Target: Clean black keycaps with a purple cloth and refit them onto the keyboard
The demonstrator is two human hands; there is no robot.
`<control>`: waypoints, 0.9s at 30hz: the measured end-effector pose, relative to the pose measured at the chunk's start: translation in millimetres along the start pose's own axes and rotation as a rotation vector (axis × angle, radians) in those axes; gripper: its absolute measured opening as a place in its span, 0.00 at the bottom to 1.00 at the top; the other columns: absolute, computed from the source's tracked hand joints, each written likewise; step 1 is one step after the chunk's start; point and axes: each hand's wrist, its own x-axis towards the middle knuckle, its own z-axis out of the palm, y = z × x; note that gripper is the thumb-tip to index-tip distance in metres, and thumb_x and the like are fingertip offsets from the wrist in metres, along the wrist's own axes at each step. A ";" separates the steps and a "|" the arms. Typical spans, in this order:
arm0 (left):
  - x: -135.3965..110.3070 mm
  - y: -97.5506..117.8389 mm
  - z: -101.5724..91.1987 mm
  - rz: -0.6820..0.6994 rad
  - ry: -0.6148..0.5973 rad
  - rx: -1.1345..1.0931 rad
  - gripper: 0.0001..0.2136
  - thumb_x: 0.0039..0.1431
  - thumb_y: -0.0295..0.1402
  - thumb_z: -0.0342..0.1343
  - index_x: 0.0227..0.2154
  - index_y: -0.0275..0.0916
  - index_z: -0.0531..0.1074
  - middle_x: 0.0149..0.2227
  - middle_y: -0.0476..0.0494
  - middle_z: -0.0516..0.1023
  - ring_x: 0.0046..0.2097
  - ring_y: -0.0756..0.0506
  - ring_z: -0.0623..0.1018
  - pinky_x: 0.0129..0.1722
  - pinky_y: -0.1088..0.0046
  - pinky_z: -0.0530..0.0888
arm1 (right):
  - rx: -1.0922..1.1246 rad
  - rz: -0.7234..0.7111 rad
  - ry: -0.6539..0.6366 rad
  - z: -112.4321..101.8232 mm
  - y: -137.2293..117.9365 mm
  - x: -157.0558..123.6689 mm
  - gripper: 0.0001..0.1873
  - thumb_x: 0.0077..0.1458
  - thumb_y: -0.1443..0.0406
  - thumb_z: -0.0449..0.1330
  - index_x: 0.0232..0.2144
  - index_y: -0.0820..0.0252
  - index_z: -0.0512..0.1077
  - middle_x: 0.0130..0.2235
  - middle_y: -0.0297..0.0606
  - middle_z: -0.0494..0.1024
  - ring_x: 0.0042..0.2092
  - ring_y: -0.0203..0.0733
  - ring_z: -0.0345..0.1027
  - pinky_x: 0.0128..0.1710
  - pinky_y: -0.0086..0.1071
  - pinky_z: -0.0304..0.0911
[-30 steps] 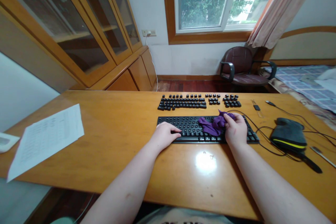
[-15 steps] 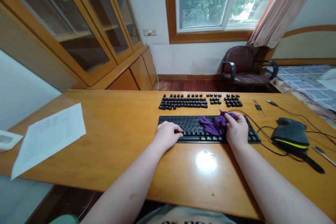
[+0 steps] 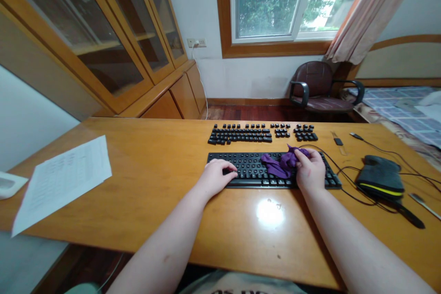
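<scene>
A black keyboard lies on the wooden desk, with many of its key positions bare of caps. Over its left end rests my left hand, thumb and fingertips brought close together in a pinch by the keys; whatever is between them is hidden or too small to name. My right hand grips a crumpled purple cloth above the keyboard's right part. The cloth's loose end drapes over the keys. Just behind the keyboard, loose black keycaps are laid out in rows.
To the right are a dark grey pouch with a yellow stripe, black cables, a small brush and a small wire tool with a black grip. A paper sheet lies left. An office chair stands beyond the desk.
My left hand has shifted slightly left along the keyboard, its thumb and fingertips now drawn nearer each other. My right hand and the cloth stay almost still.
</scene>
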 end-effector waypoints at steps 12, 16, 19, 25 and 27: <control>0.1 0.6 0.4 0.101 0.016 0.151 0.05 0.49 0.38 0.59 0.25 0.44 0.76 0.34 0.49 0.77 0.42 0.44 0.71 0.46 0.65 0.65 | 0.006 0.020 0.015 1.6 -4.0 -1.6 0.13 0.41 0.62 0.65 0.27 0.60 0.65 0.22 0.27 0.67 0.18 0.27 0.56 0.17 0.23 0.51; 11.7 3.1 -15.7 0.050 0.055 0.209 0.07 0.53 0.38 0.55 0.31 0.45 0.76 0.35 0.48 0.78 0.41 0.43 0.72 0.44 0.65 0.66 | 0.006 0.025 0.010 1.2 -2.6 -0.2 0.14 0.41 0.61 0.65 0.27 0.60 0.66 0.21 0.27 0.67 0.19 0.28 0.57 0.18 0.23 0.52; 35.5 -3.9 -26.9 -0.020 0.108 0.304 0.08 0.53 0.37 0.54 0.34 0.45 0.75 0.38 0.47 0.78 0.42 0.42 0.72 0.44 0.65 0.66 | -0.007 0.026 0.012 1.6 -2.7 0.3 0.15 0.39 0.60 0.66 0.27 0.61 0.66 0.23 0.28 0.68 0.20 0.30 0.59 0.18 0.24 0.54; 83.7 -22.1 -26.1 -0.047 0.112 0.456 0.11 0.51 0.37 0.56 0.38 0.45 0.75 0.42 0.43 0.76 0.45 0.39 0.70 0.46 0.62 0.66 | -0.003 0.026 0.007 0.2 -2.3 -0.3 0.15 0.40 0.60 0.66 0.28 0.61 0.67 0.23 0.28 0.68 0.21 0.29 0.59 0.19 0.24 0.55; 91.2 -24.5 -21.4 -0.030 0.103 0.488 0.11 0.50 0.37 0.56 0.38 0.45 0.75 0.42 0.42 0.76 0.46 0.39 0.69 0.46 0.62 0.65 | -0.013 0.027 0.005 -0.7 -1.0 0.0 0.15 0.40 0.60 0.66 0.29 0.61 0.67 0.23 0.28 0.68 0.21 0.29 0.59 0.19 0.24 0.54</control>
